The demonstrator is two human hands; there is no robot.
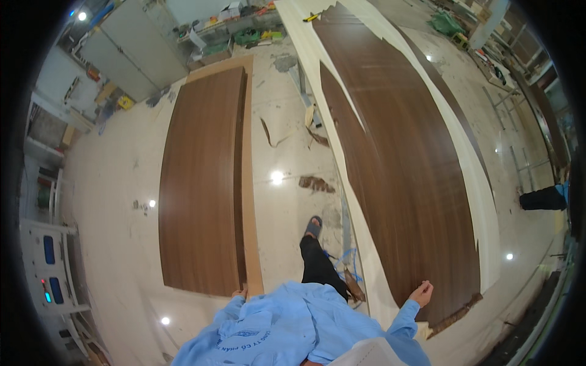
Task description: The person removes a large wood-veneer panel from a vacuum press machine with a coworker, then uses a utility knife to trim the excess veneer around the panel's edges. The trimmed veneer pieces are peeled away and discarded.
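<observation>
To my left lies a stack of brown wood-grain panels [201,183]. My left hand [240,293] is at its near right corner, fingers curled against the panel edge and partly hidden. On my right stretches a long brown wood-grain sheet [403,140] with ragged edges, lying over a pale sheet [436,100]. Above the sheet's near end is my right hand [421,293], its fingers drawn together; whatever they may hold is too small to make out. A narrow torn brown strip [345,122] lies along the sheet's left side.
Torn brown scraps [316,183] litter the floor between the two stacks, near my sandalled foot [314,227]. A blue strap [347,259] lies beside my leg. A yellow cutter knife [311,17] rests at the far end. Another person's dark-clad leg [543,198] shows at right.
</observation>
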